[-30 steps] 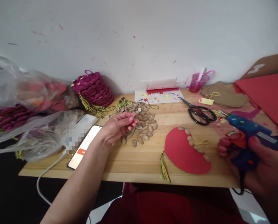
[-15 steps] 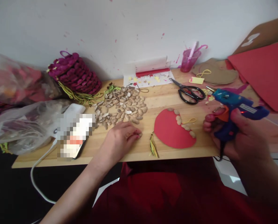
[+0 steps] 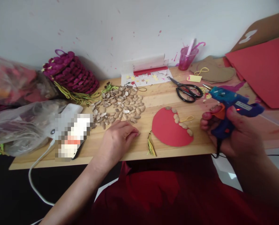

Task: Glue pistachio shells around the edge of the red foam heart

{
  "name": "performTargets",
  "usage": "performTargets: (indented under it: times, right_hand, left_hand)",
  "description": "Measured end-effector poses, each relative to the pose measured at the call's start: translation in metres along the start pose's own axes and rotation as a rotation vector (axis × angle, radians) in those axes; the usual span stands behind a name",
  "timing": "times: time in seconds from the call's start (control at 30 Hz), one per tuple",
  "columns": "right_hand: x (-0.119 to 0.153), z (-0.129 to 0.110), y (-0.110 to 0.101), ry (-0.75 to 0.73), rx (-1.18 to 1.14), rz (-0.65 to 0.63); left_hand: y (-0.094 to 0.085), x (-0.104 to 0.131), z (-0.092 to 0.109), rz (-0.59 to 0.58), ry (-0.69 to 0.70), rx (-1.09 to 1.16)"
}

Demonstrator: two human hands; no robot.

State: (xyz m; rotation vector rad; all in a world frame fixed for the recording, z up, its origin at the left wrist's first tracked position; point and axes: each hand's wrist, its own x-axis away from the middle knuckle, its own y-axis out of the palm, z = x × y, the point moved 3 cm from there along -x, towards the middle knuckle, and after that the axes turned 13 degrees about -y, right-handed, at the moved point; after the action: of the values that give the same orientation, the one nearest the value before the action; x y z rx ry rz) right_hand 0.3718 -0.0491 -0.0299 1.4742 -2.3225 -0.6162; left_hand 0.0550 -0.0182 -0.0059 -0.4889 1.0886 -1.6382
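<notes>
The glue gun (image 3: 231, 97) is gripped, partly hidden, by the curled right hand (image 3: 241, 136); whether anything is held in the pinched left hand (image 3: 119, 137) cannot be told.

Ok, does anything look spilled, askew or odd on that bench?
Mostly mess: a magenta stain smears the tabletop behind the glue gun, and pinkish spots speckle the wall, perhaps splashed paint. Yellow scraps lie loose beside the scissors. The red cutout shows no visible damage.
</notes>
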Motion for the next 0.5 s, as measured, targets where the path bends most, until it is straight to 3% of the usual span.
performTargets:
  times: [0.5]
  right_hand:
    - [0.0014, -0.0017, 0.0017, -0.004, 0.026, -0.006]
  left_hand:
    - [0.0007, 0.0036, -0.0008, 0.010, -0.002, -0.015]
